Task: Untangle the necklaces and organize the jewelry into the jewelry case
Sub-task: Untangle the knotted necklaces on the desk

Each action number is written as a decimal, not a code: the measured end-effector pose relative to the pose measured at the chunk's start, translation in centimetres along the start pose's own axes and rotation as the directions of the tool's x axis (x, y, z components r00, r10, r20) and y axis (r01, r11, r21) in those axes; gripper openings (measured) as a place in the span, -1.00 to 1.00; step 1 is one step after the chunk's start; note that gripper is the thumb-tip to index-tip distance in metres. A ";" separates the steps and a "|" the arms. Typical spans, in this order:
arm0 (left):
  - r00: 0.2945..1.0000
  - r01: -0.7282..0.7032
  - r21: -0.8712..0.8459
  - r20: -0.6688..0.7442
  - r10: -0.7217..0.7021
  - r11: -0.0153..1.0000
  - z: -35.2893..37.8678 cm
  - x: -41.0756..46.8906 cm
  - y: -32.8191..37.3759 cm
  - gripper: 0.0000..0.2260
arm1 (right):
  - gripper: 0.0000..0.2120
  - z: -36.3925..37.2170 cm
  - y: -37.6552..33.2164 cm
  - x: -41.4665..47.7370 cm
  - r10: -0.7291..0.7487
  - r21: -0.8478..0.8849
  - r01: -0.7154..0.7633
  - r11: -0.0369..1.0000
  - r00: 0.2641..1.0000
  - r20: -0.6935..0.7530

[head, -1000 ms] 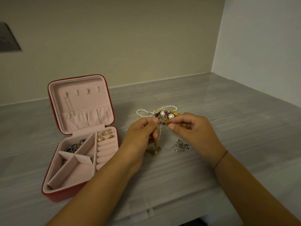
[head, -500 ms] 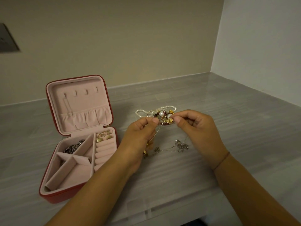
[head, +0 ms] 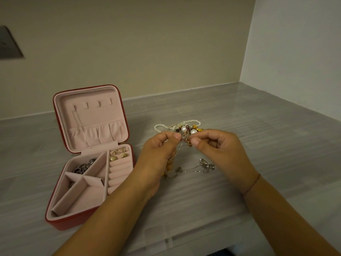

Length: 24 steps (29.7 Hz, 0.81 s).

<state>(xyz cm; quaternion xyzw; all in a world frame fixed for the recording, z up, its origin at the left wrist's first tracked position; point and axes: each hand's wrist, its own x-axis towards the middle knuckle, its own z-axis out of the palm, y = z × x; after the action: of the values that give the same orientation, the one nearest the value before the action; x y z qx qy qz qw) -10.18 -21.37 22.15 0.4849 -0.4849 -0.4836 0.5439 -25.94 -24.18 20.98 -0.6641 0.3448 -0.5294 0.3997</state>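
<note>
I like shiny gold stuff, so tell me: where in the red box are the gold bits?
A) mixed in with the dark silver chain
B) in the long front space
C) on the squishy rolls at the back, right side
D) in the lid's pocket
C: the gold pieces sit on the padded rolls at the far end of the right-hand column of the jewelry case.

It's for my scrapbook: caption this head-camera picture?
Left hand and right hand pinch tangled necklaces beside an open jewelry case.
</note>
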 end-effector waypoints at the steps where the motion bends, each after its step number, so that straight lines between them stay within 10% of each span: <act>1: 1.000 -0.001 -0.003 -0.002 0.001 1.000 0.0 0.0 0.0 -0.88 | -0.91 0.0 0.1 0.0 0.009 0.008 -0.009 1.000 1.000 0.019; 24: 0.999 -0.006 0.058 0.032 0.004 0.998 0.4 -0.5 0.5 -0.87 | -0.77 -0.2 -0.2 0.1 -0.126 -0.084 0.117 0.990 0.986 -0.107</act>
<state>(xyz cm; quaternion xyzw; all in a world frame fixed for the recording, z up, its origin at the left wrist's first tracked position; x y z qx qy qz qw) -10.58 -20.90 22.66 0.4916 -0.5086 -0.4756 0.5229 -26.14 -24.23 21.29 -0.6684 0.3458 -0.5753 0.3205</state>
